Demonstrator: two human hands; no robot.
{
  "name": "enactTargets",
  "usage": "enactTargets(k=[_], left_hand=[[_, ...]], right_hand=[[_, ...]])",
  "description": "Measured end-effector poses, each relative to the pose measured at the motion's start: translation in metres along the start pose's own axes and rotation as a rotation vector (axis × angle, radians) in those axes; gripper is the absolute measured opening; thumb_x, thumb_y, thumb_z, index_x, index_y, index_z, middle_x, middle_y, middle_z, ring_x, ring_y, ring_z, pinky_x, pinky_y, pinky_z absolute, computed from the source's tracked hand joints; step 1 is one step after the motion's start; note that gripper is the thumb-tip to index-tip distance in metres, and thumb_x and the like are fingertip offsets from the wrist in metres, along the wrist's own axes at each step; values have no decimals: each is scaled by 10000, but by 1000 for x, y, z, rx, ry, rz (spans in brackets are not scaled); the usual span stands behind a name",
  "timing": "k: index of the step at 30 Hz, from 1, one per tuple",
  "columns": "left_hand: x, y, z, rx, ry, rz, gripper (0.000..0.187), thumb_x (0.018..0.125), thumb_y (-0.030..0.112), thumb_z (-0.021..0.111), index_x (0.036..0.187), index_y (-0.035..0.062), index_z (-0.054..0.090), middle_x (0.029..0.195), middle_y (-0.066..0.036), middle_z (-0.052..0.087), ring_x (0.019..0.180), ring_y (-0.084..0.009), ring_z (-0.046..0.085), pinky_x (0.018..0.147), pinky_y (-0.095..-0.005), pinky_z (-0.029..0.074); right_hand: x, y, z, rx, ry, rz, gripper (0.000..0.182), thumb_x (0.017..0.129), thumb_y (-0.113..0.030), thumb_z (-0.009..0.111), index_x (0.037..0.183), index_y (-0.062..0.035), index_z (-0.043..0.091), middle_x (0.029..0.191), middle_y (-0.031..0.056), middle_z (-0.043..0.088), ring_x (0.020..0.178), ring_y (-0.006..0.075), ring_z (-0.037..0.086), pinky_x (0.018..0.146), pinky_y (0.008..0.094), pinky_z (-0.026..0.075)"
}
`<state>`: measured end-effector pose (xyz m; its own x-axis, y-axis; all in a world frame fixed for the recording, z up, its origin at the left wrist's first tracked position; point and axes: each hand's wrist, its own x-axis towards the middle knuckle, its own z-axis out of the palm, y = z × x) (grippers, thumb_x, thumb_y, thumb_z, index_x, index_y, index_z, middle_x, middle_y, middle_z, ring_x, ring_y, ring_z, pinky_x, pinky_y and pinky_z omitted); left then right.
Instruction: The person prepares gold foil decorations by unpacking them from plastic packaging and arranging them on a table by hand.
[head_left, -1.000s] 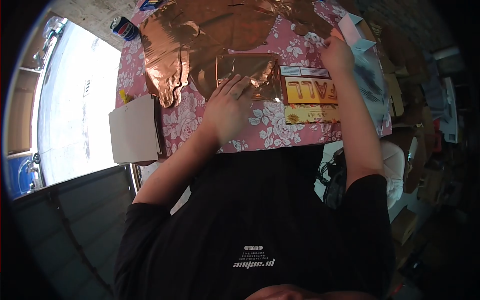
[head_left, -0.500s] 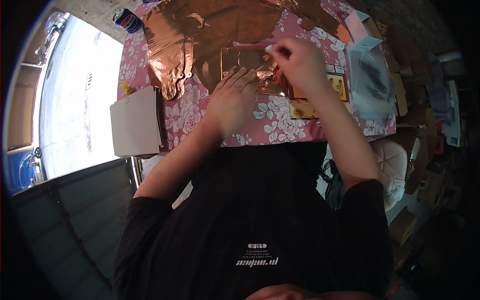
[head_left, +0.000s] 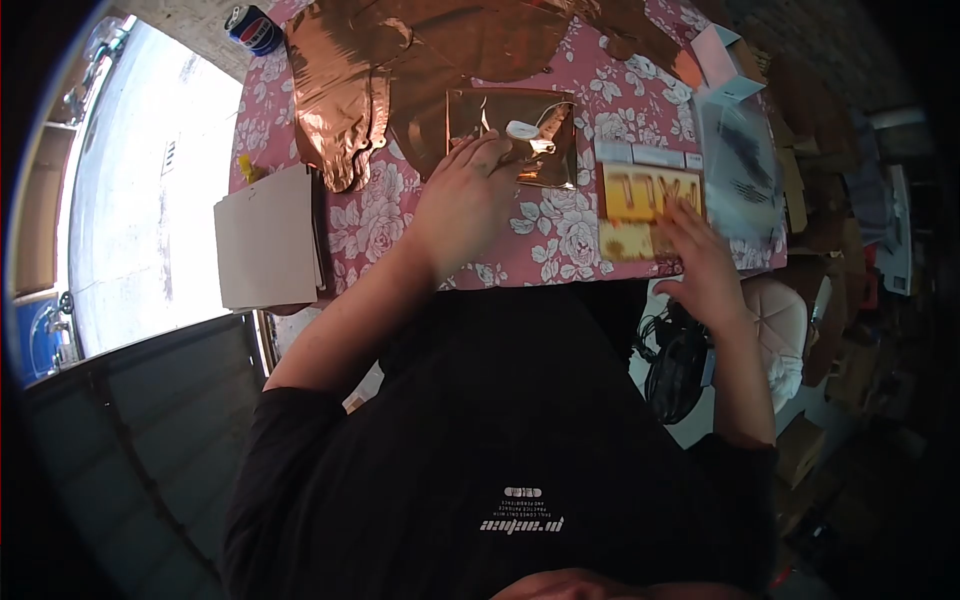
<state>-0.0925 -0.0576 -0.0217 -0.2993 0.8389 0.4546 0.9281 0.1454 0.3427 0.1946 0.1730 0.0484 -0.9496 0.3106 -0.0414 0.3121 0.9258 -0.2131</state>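
My left hand (head_left: 468, 190) lies on the lower left of a flat copper-coloured foil packet (head_left: 560, 160), fingers stretched out over it. Beside its fingertips, on the packet, sits a small white rounded piece (head_left: 521, 131) whose kind I cannot make out. My right hand (head_left: 703, 265) is open, thumb apart, with its fingertips on or just above a yellow printed card packet (head_left: 630, 195) near the table's front edge. Behind the foil packet spread large, shiny copper foil sheets (head_left: 450, 40), flat and shaped like uninflated foil balloons.
A flowered pink tablecloth (head_left: 560, 235) covers the table. At left are a stack of grey-white cards (head_left: 265, 240) and a soda can (head_left: 252, 30). Clear plastic bags (head_left: 740, 165) and an open white box (head_left: 725, 60) lie at right. A stool (head_left: 775, 320) stands below.
My right hand has moved from above the foil packet down and right to the yellow card packet. The white piece now rests on the foil. My left hand stays nearly in place.
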Motion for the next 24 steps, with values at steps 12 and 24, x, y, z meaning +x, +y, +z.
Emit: enactTargets(k=[12, 24], left_hand=[[-2, -2, 0, 4, 6, 43, 338, 916, 117, 724, 1238, 25, 769, 1321, -158, 691, 1332, -358, 640, 1175, -469, 503], [-33, 6, -19, 112, -172, 89, 264, 932, 144, 643, 1131, 39, 783, 1231, -137, 754, 1096, -324, 737, 1081, -469, 545]], right_hand=[[26, -48, -55, -54, 819, -173, 363, 875, 81, 732, 1210, -35, 809, 1158, 129, 830, 1007, 321, 804, 895, 414, 628], [124, -88, 47, -1, 304, -407, 331, 851, -84, 780, 1180, -106, 806, 1210, 44, 806, 1067, 242, 739, 921, 380, 619]])
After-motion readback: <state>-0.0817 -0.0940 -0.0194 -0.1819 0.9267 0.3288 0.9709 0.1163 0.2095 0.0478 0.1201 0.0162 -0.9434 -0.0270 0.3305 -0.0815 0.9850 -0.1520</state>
